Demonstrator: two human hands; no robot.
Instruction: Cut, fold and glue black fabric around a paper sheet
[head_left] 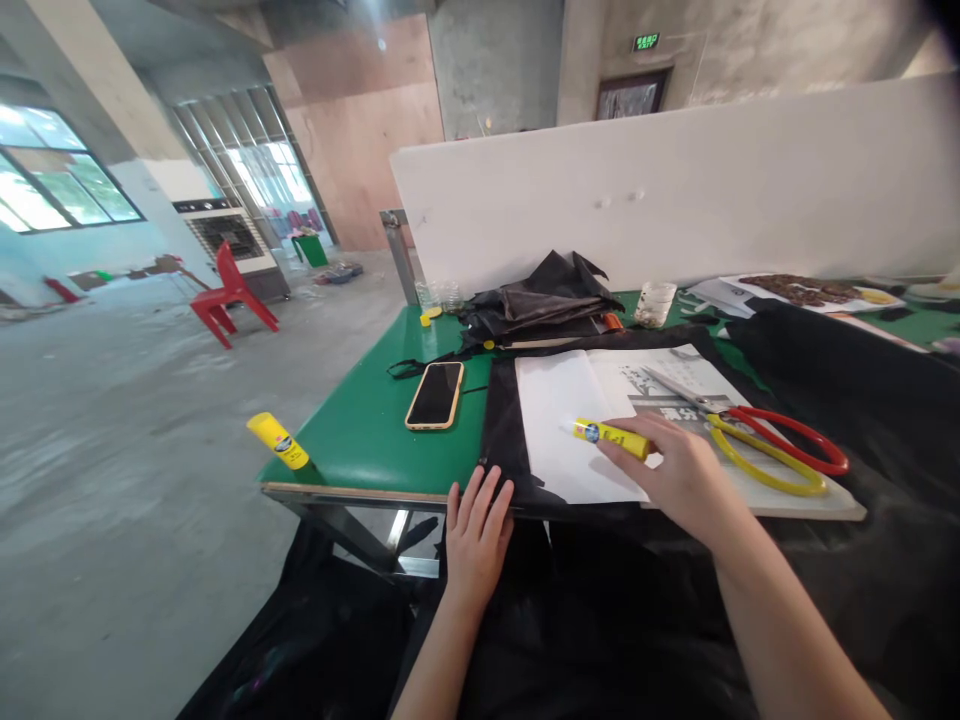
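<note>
My right hand [679,465] is closed round a yellow glue stick [619,438], whose white tip points left, over a white sheet of paper [555,400]. The paper lies partly on an open printed book [675,375]. My left hand [478,515] rests with its fingers spread at the table's front edge, on the edge of black cloth [504,420] beside the paper. Scissors [757,430] with red and yellow handles lie on the book, right of my right hand. A phone [436,396] lies left of the paper.
A second yellow glue stick [278,441] stands at the left front corner of the green table [360,420]. Folded black material [540,300] and a clear plastic cup [655,304] are at the back, before a white panel [675,200]. More black cloth [847,370] covers the right side.
</note>
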